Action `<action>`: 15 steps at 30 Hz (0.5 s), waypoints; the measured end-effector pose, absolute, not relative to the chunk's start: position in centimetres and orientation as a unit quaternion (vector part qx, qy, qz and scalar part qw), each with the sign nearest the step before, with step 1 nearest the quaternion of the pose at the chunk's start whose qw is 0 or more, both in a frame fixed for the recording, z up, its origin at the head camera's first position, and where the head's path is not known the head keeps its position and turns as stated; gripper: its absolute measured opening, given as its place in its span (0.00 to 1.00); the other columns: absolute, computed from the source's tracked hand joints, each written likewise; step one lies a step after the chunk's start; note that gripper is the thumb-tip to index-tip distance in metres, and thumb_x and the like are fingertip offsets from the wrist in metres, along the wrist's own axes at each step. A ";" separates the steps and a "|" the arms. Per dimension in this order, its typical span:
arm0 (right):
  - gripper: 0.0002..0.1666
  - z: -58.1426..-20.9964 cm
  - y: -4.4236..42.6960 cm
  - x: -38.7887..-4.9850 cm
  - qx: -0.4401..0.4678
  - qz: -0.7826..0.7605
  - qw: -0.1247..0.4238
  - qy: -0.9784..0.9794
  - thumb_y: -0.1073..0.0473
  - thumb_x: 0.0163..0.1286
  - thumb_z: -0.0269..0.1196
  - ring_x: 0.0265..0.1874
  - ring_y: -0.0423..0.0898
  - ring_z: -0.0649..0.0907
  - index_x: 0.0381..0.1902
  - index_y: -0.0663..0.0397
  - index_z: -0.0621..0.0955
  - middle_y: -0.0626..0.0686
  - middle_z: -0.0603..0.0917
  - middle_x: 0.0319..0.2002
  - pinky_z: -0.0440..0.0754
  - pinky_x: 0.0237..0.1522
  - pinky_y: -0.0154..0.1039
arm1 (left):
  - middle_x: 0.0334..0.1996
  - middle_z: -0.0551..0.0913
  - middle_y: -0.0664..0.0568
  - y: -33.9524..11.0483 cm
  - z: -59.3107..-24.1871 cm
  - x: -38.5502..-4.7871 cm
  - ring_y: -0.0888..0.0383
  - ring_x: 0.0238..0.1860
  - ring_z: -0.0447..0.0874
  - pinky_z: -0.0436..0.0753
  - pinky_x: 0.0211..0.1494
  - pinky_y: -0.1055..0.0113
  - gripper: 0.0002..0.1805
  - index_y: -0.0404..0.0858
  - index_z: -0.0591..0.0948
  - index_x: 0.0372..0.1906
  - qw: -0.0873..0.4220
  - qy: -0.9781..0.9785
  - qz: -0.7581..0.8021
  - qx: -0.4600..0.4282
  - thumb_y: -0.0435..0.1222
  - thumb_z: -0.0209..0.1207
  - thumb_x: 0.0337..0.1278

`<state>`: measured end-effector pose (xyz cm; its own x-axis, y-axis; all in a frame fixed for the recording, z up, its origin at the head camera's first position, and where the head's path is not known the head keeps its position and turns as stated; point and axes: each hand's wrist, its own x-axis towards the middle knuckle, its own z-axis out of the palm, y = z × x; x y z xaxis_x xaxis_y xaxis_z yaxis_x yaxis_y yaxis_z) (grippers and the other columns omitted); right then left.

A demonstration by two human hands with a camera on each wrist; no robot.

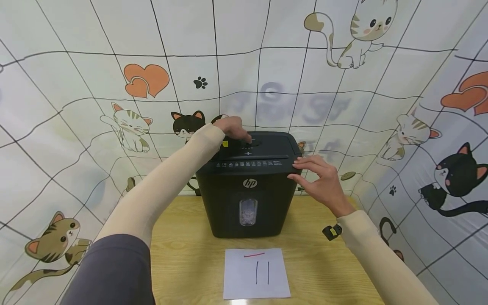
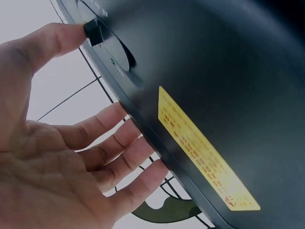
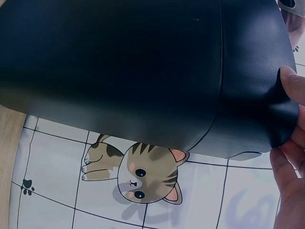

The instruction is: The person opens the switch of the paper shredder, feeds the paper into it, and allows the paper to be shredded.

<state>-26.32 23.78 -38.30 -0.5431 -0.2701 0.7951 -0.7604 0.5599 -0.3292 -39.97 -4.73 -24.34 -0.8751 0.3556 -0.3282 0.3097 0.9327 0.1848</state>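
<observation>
From where I stand, a hand could come in low over the near edge of the table (image 1: pixel 179 250), above the flat sheet of paper (image 1: pixel 242 277), to the front of the shredder (image 1: pixel 228 197). Its top is hemmed in by the left forearm (image 1: pixel 160 182), the left hand (image 1: pixel 233 128) and, at the front corner, the right hand (image 1: pixel 322 180). Printed cloth (image 1: pixel 236 34) hangs close behind, and the left fingers (image 2: pixel 128 133) take up part of that gap.

1. From my remote seat, I see the shredder (image 1: pixel 225 199) as smooth plastic with a dull sheen.
2. Its window (image 1: pixel 248 214), toward six o'clock, looks like clear plastic.
3. Farther toward six, I make out a matt paper sheet (image 1: pixel 256 273).
4. The tabletop (image 1: pixel 183 245), also at six, looks wood-grained and glossy.
5. The backdrop (image 1: pixel 236 74) at twelve looks like rippled cloth.
</observation>
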 end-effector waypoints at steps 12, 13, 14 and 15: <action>0.23 -38.2 23.9 -26.2 0.315 0.336 0.359 -0.812 0.64 0.50 0.82 0.55 0.52 0.86 0.46 0.56 0.90 0.54 0.90 0.48 0.73 0.65 0.25 | 0.56 0.77 0.45 -4.6 -24.2 -40.1 0.50 0.53 0.75 0.76 0.58 0.56 0.28 0.33 0.77 0.61 0.189 0.964 0.054 0.178 0.51 0.57 0.69; 0.23 -38.2 23.9 -26.2 0.315 0.335 0.358 -0.813 0.63 0.51 0.82 0.55 0.52 0.86 0.46 0.56 0.90 0.54 0.90 0.48 0.73 0.65 0.25 | 0.53 0.77 0.45 -4.6 -24.2 -40.2 0.50 0.51 0.74 0.75 0.56 0.57 0.27 0.33 0.78 0.60 0.192 0.963 0.051 0.181 0.50 0.56 0.70; 0.23 -38.2 23.9 -26.1 0.314 0.332 0.356 -0.815 0.62 0.51 0.81 0.56 0.52 0.86 0.47 0.56 0.90 0.54 0.90 0.48 0.73 0.66 0.25 | 0.51 0.76 0.46 -4.5 -24.2 -40.1 0.50 0.49 0.73 0.73 0.53 0.57 0.25 0.33 0.78 0.58 0.193 0.963 0.049 0.185 0.50 0.56 0.70; 0.23 -38.1 23.9 -26.0 0.313 0.331 0.354 -0.816 0.62 0.51 0.81 0.56 0.51 0.86 0.47 0.56 0.90 0.54 0.90 0.48 0.72 0.66 0.25 | 0.50 0.76 0.46 -4.5 -24.1 -40.1 0.50 0.49 0.73 0.72 0.52 0.57 0.25 0.33 0.79 0.57 0.193 0.962 0.046 0.190 0.49 0.56 0.70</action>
